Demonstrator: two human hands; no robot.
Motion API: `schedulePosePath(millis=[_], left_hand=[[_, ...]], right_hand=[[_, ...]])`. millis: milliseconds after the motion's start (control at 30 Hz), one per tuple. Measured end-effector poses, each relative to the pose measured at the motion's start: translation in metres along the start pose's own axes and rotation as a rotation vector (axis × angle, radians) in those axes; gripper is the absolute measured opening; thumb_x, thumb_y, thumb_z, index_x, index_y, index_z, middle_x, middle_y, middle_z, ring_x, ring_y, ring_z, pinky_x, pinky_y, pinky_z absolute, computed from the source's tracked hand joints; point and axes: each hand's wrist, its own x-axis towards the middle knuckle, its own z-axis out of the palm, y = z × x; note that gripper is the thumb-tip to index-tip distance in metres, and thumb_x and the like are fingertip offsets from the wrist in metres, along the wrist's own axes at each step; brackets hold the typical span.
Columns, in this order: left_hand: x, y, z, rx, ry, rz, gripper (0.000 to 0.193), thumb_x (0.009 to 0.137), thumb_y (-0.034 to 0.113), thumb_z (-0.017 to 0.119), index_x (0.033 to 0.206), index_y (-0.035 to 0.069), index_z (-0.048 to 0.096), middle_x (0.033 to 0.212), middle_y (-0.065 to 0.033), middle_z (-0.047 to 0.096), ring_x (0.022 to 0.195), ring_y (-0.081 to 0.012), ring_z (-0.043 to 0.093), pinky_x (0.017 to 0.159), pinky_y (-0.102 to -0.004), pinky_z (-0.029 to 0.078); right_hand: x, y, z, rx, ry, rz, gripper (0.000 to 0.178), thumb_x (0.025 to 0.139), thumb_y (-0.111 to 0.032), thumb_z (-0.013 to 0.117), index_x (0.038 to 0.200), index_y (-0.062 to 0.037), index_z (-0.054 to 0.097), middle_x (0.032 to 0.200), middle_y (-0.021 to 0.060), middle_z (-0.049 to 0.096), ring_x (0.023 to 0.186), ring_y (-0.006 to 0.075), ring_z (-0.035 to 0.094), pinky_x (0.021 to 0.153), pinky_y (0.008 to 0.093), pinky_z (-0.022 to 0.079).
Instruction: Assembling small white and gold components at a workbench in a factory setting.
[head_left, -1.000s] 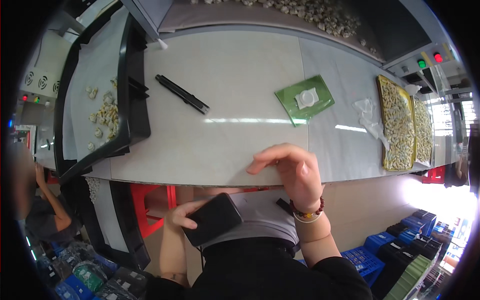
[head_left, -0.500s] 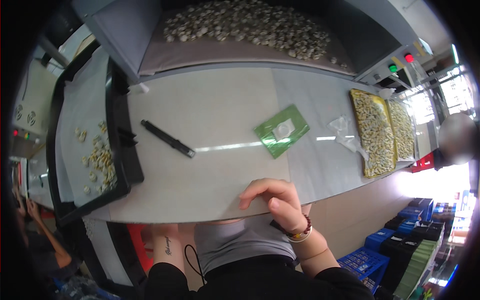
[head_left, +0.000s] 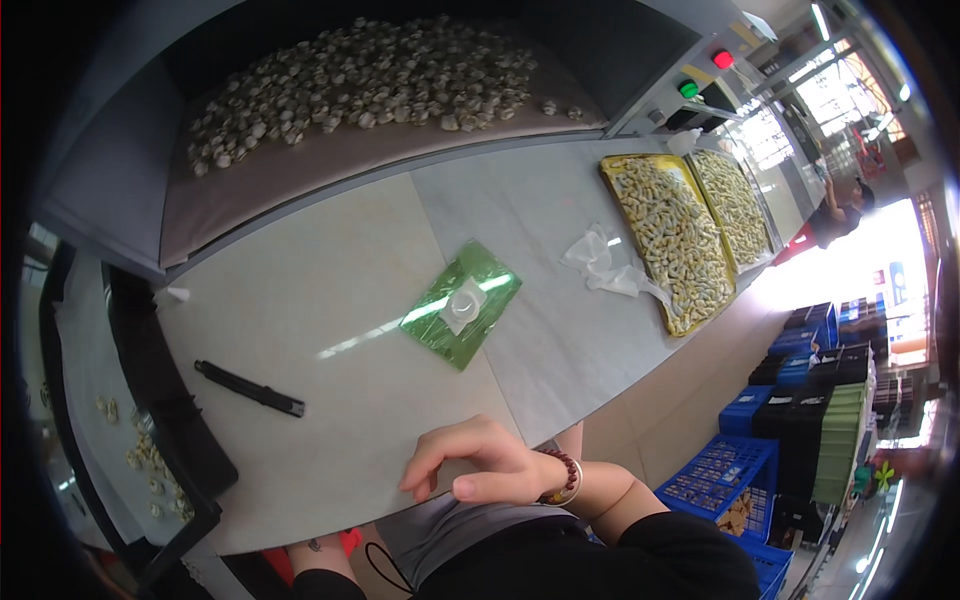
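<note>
The right hand (head_left: 480, 465) was at the lower middle of the frame, over the front edge of the worktop (head_left: 330, 285), pointing left. Its fingers were bent and loosely apart, the thumb set off below them with a gap between, and nothing showed in their grasp. Whether they touched the surface could not be told. The left forearm (head_left: 325, 562) came in at the bottom, left of centre; its hand was hidden, so the state of those fingers could not be told.

The green packet (head_left: 480, 325) lay flat near the middle of the frame, just above the right hand and apart from it. Its long axis leaned from lower left to upper right, and a small clear piece (head_left: 463, 305) rested on it. The black tool (head_left: 250, 388) lay at centre left, its long axis running from upper left to lower right, the squared end toward the lower right.

The front edge climbed from the lower left toward the right. A broad stretch of worktop separated tool and packet, with more above them up to the cabinet (head_left: 120, 170). The black tray (head_left: 165, 390) bounded the left side, near the tool; crumpled plastic (head_left: 590, 255) and the yellow tray (head_left: 672, 166) bounded the upper right.
</note>
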Motion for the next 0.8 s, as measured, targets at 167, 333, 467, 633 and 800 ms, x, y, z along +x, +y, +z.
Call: schedulePosePath(millis=[167, 333, 467, 633, 800], left_hand=[[0.023, 0.003, 0.019, 0.019, -0.079, 0.008, 0.054, 0.072, 0.014, 0.061, 0.121, 0.0, 0.042, 0.116, -0.0123, 0.051, 0.108, -0.0218, 0.047, 0.093, -0.0319, 0.034], [0.038, 0.009, 0.031, 0.058, -0.136, 0.02, 0.053, 0.073, 0.014, 0.061, 0.12, 0.0, 0.043, 0.116, -0.0121, 0.051, 0.108, -0.0216, 0.047, 0.093, -0.0318, 0.035], [0.044, 0.019, 0.037, 0.108, -0.164, 0.022, 0.053, 0.073, 0.014, 0.061, 0.12, 0.0, 0.043, 0.115, -0.0119, 0.051, 0.107, -0.0215, 0.047, 0.092, -0.0318, 0.035], [0.048, 0.038, 0.041, 0.205, -0.228, 0.02, 0.052, 0.073, 0.014, 0.061, 0.12, 0.0, 0.043, 0.115, -0.0117, 0.051, 0.107, -0.0213, 0.047, 0.092, -0.0317, 0.035], [0.107, 0.08, 0.137, 0.256, -0.434, 0.129, 0.051, 0.073, 0.014, 0.061, 0.119, 0.0, 0.043, 0.115, -0.0115, 0.051, 0.106, -0.0211, 0.048, 0.091, -0.0316, 0.036]], right_hand=[[0.002, 0.001, 0.001, 0.021, -0.003, -0.025, 0.037, 0.082, -0.029, 0.051, 0.096, 0.0047, 0.057, 0.084, 0.0116, 0.059, 0.076, 0.0188, 0.058, 0.07, 0.028, 0.045], [0.001, 0.001, 0.001, 0.022, -0.015, -0.059, 0.032, 0.082, -0.024, 0.052, 0.096, 0.0035, 0.057, 0.085, 0.0105, 0.059, 0.076, 0.0176, 0.058, 0.07, 0.028, 0.045], [0.003, 0.0, 0.002, 0.025, -0.042, -0.069, 0.027, 0.081, -0.02, 0.053, 0.095, 0.0031, 0.057, 0.085, 0.0091, 0.059, 0.076, 0.0172, 0.058, 0.068, 0.0279, 0.046], [-0.004, -0.005, 0.001, -0.034, 0.023, -0.129, 0.023, 0.081, -0.017, 0.053, 0.092, 0.0025, 0.057, 0.083, 0.0092, 0.06, 0.073, 0.0167, 0.059, 0.065, 0.0272, 0.046], [-0.005, 0.001, 0.008, -0.103, 0.075, -0.23, 0.018, 0.079, -0.016, 0.055, 0.084, 0.0008, 0.056, 0.069, 0.0082, 0.059, 0.063, 0.0159, 0.057, 0.055, 0.0257, 0.044]])
